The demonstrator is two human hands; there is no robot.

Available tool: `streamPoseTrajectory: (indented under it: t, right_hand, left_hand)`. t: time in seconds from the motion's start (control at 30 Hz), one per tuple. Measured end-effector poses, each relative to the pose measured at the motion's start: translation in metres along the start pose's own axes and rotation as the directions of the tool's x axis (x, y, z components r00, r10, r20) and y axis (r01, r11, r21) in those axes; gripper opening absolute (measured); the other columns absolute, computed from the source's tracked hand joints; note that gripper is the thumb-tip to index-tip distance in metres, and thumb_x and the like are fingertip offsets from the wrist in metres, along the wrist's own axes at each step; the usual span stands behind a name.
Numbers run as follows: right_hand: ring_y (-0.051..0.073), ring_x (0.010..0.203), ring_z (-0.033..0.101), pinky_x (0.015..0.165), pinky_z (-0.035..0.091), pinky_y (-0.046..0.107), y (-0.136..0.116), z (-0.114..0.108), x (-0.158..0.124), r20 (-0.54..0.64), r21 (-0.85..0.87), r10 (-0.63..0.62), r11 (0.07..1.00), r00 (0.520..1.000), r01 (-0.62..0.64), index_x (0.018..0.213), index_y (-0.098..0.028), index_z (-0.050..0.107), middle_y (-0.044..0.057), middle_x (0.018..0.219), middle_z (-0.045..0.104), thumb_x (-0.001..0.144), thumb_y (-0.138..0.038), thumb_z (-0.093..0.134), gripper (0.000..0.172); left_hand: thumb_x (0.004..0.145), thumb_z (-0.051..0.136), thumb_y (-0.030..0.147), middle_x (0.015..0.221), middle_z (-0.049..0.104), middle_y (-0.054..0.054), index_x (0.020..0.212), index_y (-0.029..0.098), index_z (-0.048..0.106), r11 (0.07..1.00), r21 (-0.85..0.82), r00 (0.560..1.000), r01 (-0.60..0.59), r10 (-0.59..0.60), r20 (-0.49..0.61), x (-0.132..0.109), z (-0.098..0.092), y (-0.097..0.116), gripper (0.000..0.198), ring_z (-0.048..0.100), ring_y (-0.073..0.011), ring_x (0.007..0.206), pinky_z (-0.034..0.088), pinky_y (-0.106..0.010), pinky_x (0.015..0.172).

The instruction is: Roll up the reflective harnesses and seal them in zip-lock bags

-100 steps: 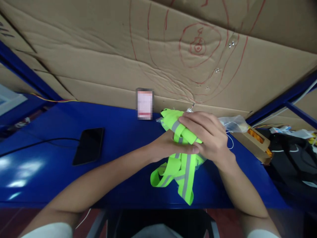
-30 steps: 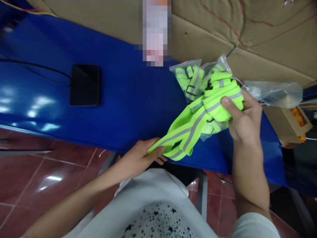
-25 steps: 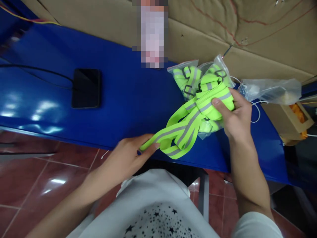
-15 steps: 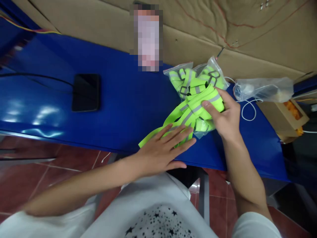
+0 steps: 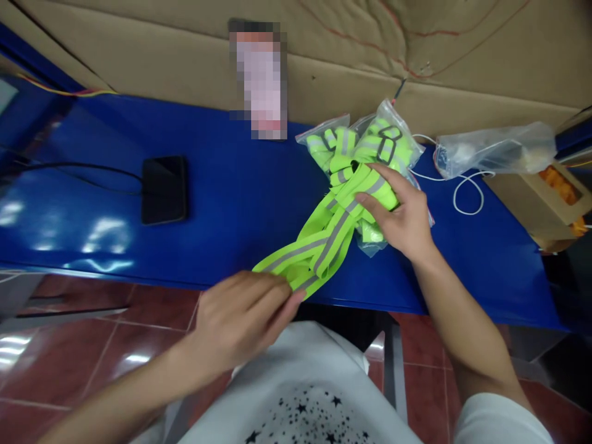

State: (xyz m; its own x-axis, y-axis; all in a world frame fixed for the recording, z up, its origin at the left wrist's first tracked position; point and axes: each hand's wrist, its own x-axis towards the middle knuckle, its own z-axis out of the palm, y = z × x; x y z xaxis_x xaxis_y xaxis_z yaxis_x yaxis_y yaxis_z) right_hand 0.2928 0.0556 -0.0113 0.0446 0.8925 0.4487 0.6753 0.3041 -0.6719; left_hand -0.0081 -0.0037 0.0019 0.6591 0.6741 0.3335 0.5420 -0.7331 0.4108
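Bright yellow-green straps (image 5: 333, 243) with a grey stripe hang in loops over the front part of the blue table. My right hand (image 5: 401, 213) grips their folded bundle, thumb on top and fingers behind. Lower left, my left hand (image 5: 250, 308) is closed on the end of the loops near the table's front edge. Behind the bundle lie clear zip bags (image 5: 393, 139) holding more such straps with black buckles; the bundle partly covers them.
On the blue table (image 5: 222, 197) lie a black square device (image 5: 164, 190) with a cable, a blurred phone-like object (image 5: 261, 80), a clear plastic bag (image 5: 499, 151), a white cable (image 5: 481, 197) and a cardboard box (image 5: 531, 203) holding orange items.
My left hand has moved down and left, going from spread over the straps to closed on their lower end. My right hand has shifted slightly left with the bundle.
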Motion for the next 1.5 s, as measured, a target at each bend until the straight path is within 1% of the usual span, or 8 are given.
streamPoseTrajectory:
  t: [0.1,0.23,0.37,0.5,0.63,1.2,1.4,1.5]
  right_hand:
    - [0.030,0.127,0.065,0.113,0.051,0.050,-0.008,-0.006,-0.001,0.009,0.047,-0.043,0.998,0.999,0.043,0.130,-0.029,0.068,0.003,0.133,0.071,0.089,-0.041,0.074,0.043]
    - [0.028,0.120,0.069,0.107,0.056,0.048,-0.015,-0.013,-0.005,0.016,0.167,-0.026,0.986,1.000,0.023,0.132,-0.030,0.066,0.001,0.132,0.072,0.088,-0.042,0.075,0.047]
    - [0.028,0.116,0.071,0.100,0.060,0.047,-0.017,-0.017,-0.009,0.056,0.218,0.000,0.976,0.998,-0.012,0.135,-0.031,0.064,0.001,0.131,0.072,0.089,-0.046,0.073,0.049]
    - [0.029,0.116,0.071,0.102,0.060,0.045,-0.024,-0.016,-0.013,0.104,0.070,-0.066,0.996,0.992,0.059,0.131,-0.030,0.068,0.003,0.128,0.073,0.089,-0.041,0.073,0.044]
    - [0.027,0.123,0.069,0.109,0.057,0.044,-0.032,-0.009,-0.019,0.164,0.001,-0.305,0.951,0.938,0.309,0.139,-0.033,0.064,0.002,0.134,0.071,0.096,-0.026,0.062,0.043]
    - [0.027,0.144,0.052,0.119,0.047,0.048,-0.034,0.019,-0.026,0.374,-0.234,-0.489,0.772,0.788,0.591,0.158,-0.029,0.041,0.005,0.145,0.064,0.096,-0.010,0.061,0.068]
    - [0.032,0.158,0.026,0.129,0.029,0.058,-0.036,0.001,-0.016,0.615,0.167,-0.282,0.959,0.736,0.229,0.163,-0.028,0.030,0.006,0.169,0.032,0.099,-0.025,0.058,0.069]
    - [0.033,0.150,0.042,0.123,0.040,0.056,-0.033,-0.010,-0.010,0.444,0.327,-0.123,0.944,0.888,-0.033,0.157,-0.035,0.040,0.003,0.164,0.042,0.099,-0.044,0.060,0.063]
  left_hand:
    - [0.084,0.081,0.028,0.118,0.070,-0.005,0.116,0.026,0.062,0.964,-0.246,0.957,0.105,-0.165,-0.238,0.054,0.001,-0.023,0.038,0.067,-0.0237,0.115,0.055,-0.039,0.101]
    - [0.072,0.089,0.043,0.147,0.058,-0.013,0.142,0.022,0.050,0.532,-0.826,0.981,0.186,-0.141,0.130,0.118,0.022,-0.049,0.083,0.055,-0.0315,0.138,0.046,-0.047,0.115]
    - [0.071,0.091,0.032,0.119,0.076,-0.014,0.124,0.015,0.069,0.221,-0.819,0.829,0.529,0.075,0.555,0.128,0.042,-0.044,0.060,0.072,-0.0318,0.113,0.055,-0.047,0.104]
    - [0.073,0.086,0.017,0.106,0.080,-0.012,0.111,0.014,0.074,-0.214,-0.724,0.752,0.655,0.090,0.653,0.112,0.059,-0.033,0.041,0.077,-0.0255,0.094,0.062,-0.038,0.087]
    - [0.071,0.083,0.014,0.089,0.080,-0.008,0.093,0.013,0.077,-0.410,-0.591,0.679,0.695,0.102,0.727,0.099,0.065,-0.035,0.023,0.076,-0.0206,0.078,0.062,-0.031,0.078]
    - [0.076,0.088,0.019,0.125,0.073,-0.006,0.135,0.027,0.064,-0.274,-0.806,0.840,0.525,0.018,0.542,0.091,0.058,-0.046,0.065,0.068,-0.0243,0.121,0.057,-0.037,0.099]
    - [0.080,0.086,0.028,0.129,0.072,-0.008,0.132,0.025,0.067,-0.236,-0.814,0.838,0.532,0.007,0.546,0.095,0.061,-0.054,0.055,0.065,-0.0248,0.125,0.052,-0.041,0.108]
    - [0.075,0.088,0.023,0.114,0.077,-0.006,0.122,0.022,0.071,-0.198,-0.763,0.780,0.616,0.020,0.625,0.094,0.058,-0.055,0.049,0.072,-0.0234,0.109,0.058,-0.038,0.096]
